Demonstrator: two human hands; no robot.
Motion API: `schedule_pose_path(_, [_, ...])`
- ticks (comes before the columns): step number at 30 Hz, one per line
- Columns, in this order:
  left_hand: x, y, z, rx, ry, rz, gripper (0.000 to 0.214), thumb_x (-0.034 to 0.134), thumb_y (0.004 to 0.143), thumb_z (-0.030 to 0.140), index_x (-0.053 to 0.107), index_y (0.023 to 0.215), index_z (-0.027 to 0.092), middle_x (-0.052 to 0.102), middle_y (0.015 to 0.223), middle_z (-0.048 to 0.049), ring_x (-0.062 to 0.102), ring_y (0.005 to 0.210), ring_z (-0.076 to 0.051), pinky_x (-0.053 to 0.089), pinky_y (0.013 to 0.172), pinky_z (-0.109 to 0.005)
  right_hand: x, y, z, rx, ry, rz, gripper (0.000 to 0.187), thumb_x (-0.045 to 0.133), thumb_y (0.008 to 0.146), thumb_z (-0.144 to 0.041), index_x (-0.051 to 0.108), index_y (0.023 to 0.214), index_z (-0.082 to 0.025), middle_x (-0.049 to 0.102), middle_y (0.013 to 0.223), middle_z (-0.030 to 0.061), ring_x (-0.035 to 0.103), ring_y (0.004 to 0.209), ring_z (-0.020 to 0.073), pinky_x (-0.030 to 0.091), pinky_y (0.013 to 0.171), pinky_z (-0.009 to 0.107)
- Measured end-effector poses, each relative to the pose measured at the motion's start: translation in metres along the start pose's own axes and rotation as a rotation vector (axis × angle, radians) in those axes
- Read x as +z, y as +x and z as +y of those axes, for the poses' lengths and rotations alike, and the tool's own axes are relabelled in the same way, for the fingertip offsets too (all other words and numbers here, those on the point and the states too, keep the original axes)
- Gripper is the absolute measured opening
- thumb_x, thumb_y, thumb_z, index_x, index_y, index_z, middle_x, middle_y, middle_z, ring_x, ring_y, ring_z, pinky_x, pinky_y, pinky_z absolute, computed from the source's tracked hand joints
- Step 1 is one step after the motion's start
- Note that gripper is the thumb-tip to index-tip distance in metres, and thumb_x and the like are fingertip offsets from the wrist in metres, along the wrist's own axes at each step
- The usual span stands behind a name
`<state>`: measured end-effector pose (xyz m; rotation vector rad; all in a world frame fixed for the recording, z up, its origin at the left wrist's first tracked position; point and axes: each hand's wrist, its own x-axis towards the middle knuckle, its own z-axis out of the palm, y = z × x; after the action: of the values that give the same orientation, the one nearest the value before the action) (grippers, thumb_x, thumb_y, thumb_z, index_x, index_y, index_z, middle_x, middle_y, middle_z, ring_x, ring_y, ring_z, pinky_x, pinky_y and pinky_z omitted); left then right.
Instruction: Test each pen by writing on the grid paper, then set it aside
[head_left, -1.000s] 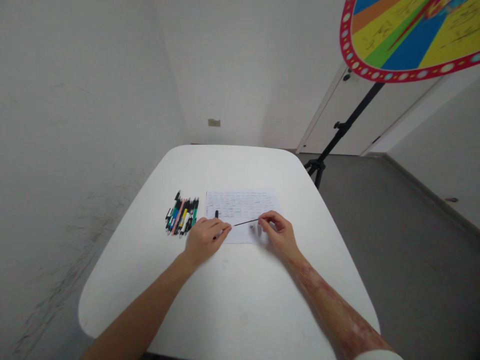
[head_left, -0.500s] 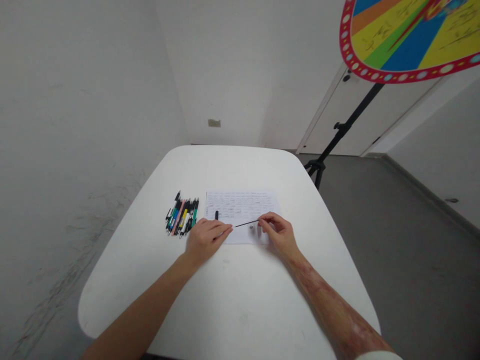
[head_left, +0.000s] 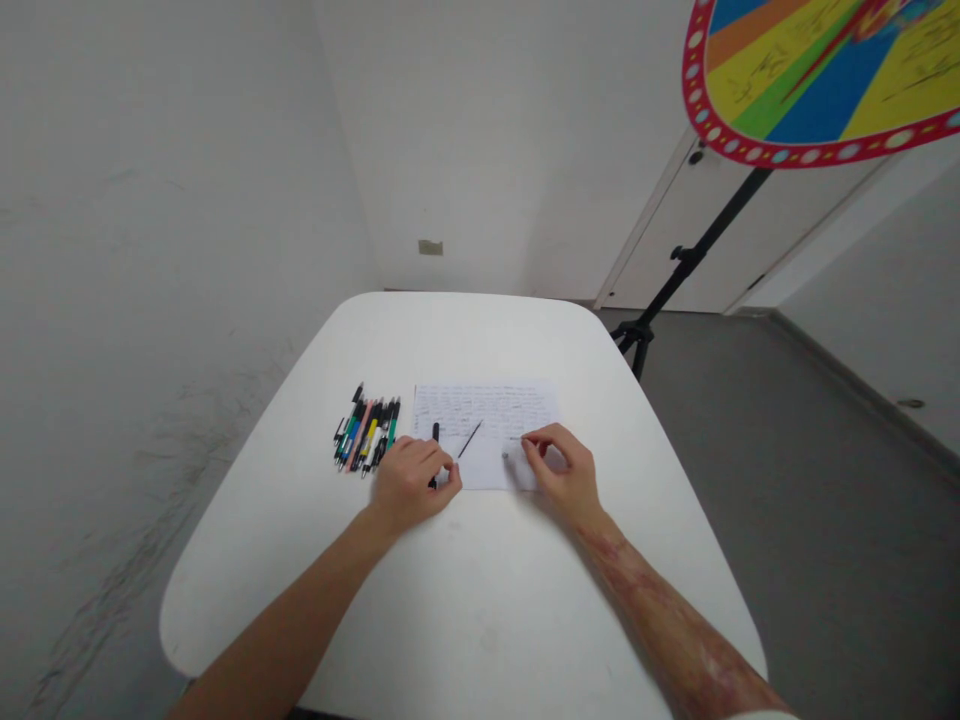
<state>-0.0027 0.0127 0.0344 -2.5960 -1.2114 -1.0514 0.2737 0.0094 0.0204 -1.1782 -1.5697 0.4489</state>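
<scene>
My left hand (head_left: pixel 414 482) is closed in a pinch on the lower end of a thin dark pen refill (head_left: pixel 470 439), which slants up and to the right above the paper. A black pen barrel (head_left: pixel 435 432) lies beside and partly behind those fingers. My right hand (head_left: pixel 564 468) pinches a tiny thin piece (head_left: pixel 514 438) that looks like a pen spring; its exact shape is too small to tell. Just below its fingertips a small silvery piece (head_left: pixel 505 456) rests on the handwritten sheet of paper (head_left: pixel 487 400).
Left of the paper lies a row of several pens (head_left: pixel 367 435) in mixed colours. The white table (head_left: pixel 472 340) has rounded corners. Beyond its right side stands a black tripod (head_left: pixel 660 285) carrying a colourful wheel (head_left: pixel 817 80). Walls stand at the left and back.
The refill has passed from my right hand to my left and now points up and right. My right hand has drawn slightly away, keeping a tiny piece in its pinch.
</scene>
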Motion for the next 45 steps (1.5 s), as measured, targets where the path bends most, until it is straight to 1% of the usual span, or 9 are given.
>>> schedule_pose_path(5, [0.004,-0.002,0.002,0.068,0.072,-0.077,0.019,0.066,0.093,0.015,0.061,0.076,0.024,0.069,0.076,-0.0023,0.064,0.077,-0.021,0.048,0.079,-0.041,0.007,-0.001,-0.013,-0.230,-0.253,-0.127,0.007,0.072,0.095,-0.022,0.077,0.098,-0.027,0.078,0.093,0.0073,0.070,0.088,0.0272,0.052,0.084,0.045])
schedule_pose_path(9, [0.005,-0.002,0.002,0.080,0.053,-0.138,0.016,0.068,0.090,0.016,0.061,0.078,0.024,0.070,0.082,-0.0033,0.063,0.081,-0.022,0.048,0.081,-0.042,0.008,-0.001,-0.017,-0.335,-0.293,-0.275,0.010,0.070,0.094,-0.019,0.075,0.101,-0.025,0.076,0.105,0.0096,0.069,0.098,0.0287,0.052,0.089,0.047])
schedule_pose_path(12, [0.005,-0.002,0.002,0.082,0.052,-0.172,0.014,0.069,0.090,0.017,0.061,0.080,0.024,0.070,0.085,-0.0041,0.063,0.084,-0.023,0.048,0.083,-0.043,0.009,-0.001,-0.018,-0.365,-0.287,-0.363,0.012,0.070,0.090,-0.016,0.073,0.098,-0.025,0.075,0.116,0.0106,0.067,0.109,0.0301,0.051,0.106,0.053])
schedule_pose_path(15, [0.005,-0.002,0.003,0.097,0.059,-0.189,0.013,0.069,0.090,0.017,0.062,0.081,0.023,0.070,0.086,-0.0044,0.063,0.084,-0.023,0.048,0.084,-0.044,0.013,-0.002,-0.017,-0.368,-0.298,-0.408,0.011,0.071,0.089,-0.015,0.071,0.095,-0.024,0.074,0.122,0.0113,0.067,0.116,0.0302,0.043,0.121,0.060])
schedule_pose_path(18, [0.006,-0.002,0.004,0.102,0.058,-0.198,0.013,0.070,0.090,0.016,0.063,0.081,0.023,0.069,0.086,-0.0041,0.063,0.085,-0.023,0.048,0.084,-0.044,0.019,-0.002,-0.014,-0.337,-0.333,-0.411,0.011,0.071,0.090,-0.016,0.071,0.097,-0.024,0.074,0.126,0.0123,0.066,0.121,0.0307,0.041,0.124,0.061])
schedule_pose_path(23, [0.008,-0.002,0.002,0.099,0.040,-0.209,0.018,0.072,0.094,0.022,0.061,0.079,0.023,0.069,0.086,-0.0028,0.063,0.085,-0.022,0.048,0.085,-0.043,0.022,-0.002,-0.010,-0.296,-0.431,-0.312,0.014,0.071,0.097,-0.024,0.071,0.111,-0.024,0.075,0.126,0.0137,0.066,0.122,0.0317,0.043,0.123,0.061])
schedule_pose_path(31, [0.008,-0.002,0.002,0.086,-0.007,-0.158,0.012,0.072,0.095,0.022,0.064,0.086,0.022,0.070,0.089,-0.0018,0.065,0.086,-0.021,0.047,0.085,-0.042,0.018,-0.002,-0.013,-0.310,-0.427,-0.394,0.024,0.083,0.093,-0.038,0.073,0.111,-0.025,0.078,0.118,0.0090,0.070,0.115,0.0308,0.039,0.128,0.063])
schedule_pose_path(37, [0.004,0.000,0.002,0.068,-0.009,-0.167,0.008,0.070,0.095,0.023,0.066,0.089,0.023,0.072,0.090,-0.0032,0.066,0.087,-0.023,0.048,0.085,-0.043,0.022,-0.002,-0.010,-0.329,-0.464,-0.408,0.013,0.078,0.100,-0.033,0.074,0.110,-0.026,0.079,0.119,0.0073,0.071,0.113,0.0286,0.040,0.128,0.062])
schedule_pose_path(45, [-0.003,0.001,-0.008,0.001,0.003,-0.138,0.003,0.067,0.095,0.021,0.065,0.096,0.022,0.073,0.093,-0.0042,0.069,0.091,-0.025,0.050,0.086,-0.044,0.021,0.000,-0.010,-0.315,-0.465,-0.421,0.017,0.075,0.103,-0.034,0.075,0.117,-0.026,0.079,0.124,0.0083,0.071,0.115,0.0295,0.039,0.128,0.064])
